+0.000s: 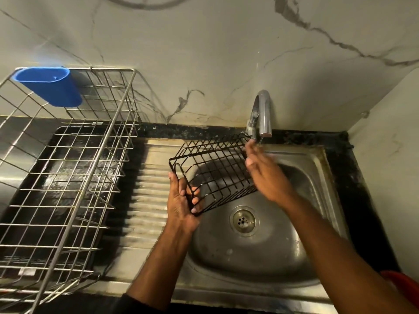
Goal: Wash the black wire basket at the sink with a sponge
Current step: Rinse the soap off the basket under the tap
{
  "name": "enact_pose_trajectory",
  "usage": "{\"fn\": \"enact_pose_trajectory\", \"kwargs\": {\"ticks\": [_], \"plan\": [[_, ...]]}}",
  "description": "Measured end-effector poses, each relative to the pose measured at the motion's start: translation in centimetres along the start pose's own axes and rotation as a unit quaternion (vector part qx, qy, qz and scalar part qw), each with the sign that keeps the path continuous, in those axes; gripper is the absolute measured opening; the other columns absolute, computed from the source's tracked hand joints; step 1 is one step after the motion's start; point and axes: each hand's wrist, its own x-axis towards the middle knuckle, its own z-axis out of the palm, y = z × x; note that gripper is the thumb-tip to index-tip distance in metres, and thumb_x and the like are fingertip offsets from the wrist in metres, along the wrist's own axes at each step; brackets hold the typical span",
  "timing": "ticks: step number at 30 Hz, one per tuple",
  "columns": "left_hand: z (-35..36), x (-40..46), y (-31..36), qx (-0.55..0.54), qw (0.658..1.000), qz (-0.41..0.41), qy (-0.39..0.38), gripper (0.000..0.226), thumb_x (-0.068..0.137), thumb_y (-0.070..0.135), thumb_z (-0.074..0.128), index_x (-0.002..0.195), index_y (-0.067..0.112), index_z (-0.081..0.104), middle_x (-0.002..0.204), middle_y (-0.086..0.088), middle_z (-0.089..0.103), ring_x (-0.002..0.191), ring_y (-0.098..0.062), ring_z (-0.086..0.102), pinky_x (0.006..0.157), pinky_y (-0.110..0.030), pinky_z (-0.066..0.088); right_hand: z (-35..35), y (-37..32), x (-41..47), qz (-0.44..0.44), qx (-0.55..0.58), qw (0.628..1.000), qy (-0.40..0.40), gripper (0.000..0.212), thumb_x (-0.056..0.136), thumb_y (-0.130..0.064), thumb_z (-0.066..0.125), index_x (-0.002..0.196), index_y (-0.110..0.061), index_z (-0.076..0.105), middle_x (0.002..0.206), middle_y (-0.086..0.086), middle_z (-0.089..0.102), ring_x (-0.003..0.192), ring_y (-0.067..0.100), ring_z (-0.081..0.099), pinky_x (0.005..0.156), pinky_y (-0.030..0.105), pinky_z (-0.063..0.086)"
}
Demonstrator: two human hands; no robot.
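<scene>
- Rack (68, 177): steel wire, on the counter left of the sink; a blue cup (48, 86) hangs at its far corner.
- Sink (317, 200): steel bowl with a drain (243, 220).
- Basket (215, 171): black wire, tilted above the bowl, under the tap (263, 112).
- Left hand (183, 200): fingers curled round the basket's near end.
- Right hand (263, 171): fingers straight, against the basket's far end.

Metal sink area, mixed finishes
Black wire basket (215, 168) matt coated metal; sink (249, 257) dull brushed steel; faucet (264, 112) glossy chrome; dish rack (74, 168) shiny wire; blue cup (51, 86) smooth plastic; wall (204, 53) marble-look.
</scene>
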Motion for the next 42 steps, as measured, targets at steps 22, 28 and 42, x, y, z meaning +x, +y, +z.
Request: {"fn": "enact_pose_trajectory", "kwargs": {"ticks": [22,28,42], "plan": [[0.7,-0.4,-0.7,0.085,0.996,-0.028,0.013,0.069,0.099,0.067,0.039,0.052,0.017,0.032,0.051,-0.003,0.049,0.032,-0.008,0.035,0.033,-0.009,0.012,1.2,-5.1,-0.6,-0.153,0.103,0.982,-0.032,0.056,0.105,-0.046,0.02,0.155,-0.038,-0.003,0.163,-0.017,-0.01,0.15,0.004,-0.006,0.119,0.031,-0.001],[1.1,-0.9,-0.7,0.097,0.995,-0.006,0.031,0.063,0.098,0.067,0.041,0.056,0.02,0.034,0.059,-0.004,0.045,0.036,-0.01,0.039,0.031,-0.01,0.016,-1.1,-2.8,4.1,0.236,0.63,0.724,0.154,0.031,0.103,-0.027,0.043,0.114,-0.007,0.064,0.094,0.006,0.071,0.085,0.016,0.066,0.078,0.032,0.05],[3.6,0.1,-0.9,0.26,0.964,-0.025,-0.045,0.04,0.106,0.049,0.04,0.092,0.018,0.059,0.05,-0.004,0.059,0.037,-0.016,0.058,0.032,-0.011,0.027,-2.6,-3.3,4.2,0.299,0.712,0.627,0.1,0.028,0.102,-0.016,0.044,0.077,-0.013,0.057,0.072,0.003,0.054,0.059,0.011,0.052,0.043,0.018,0.043]]}}
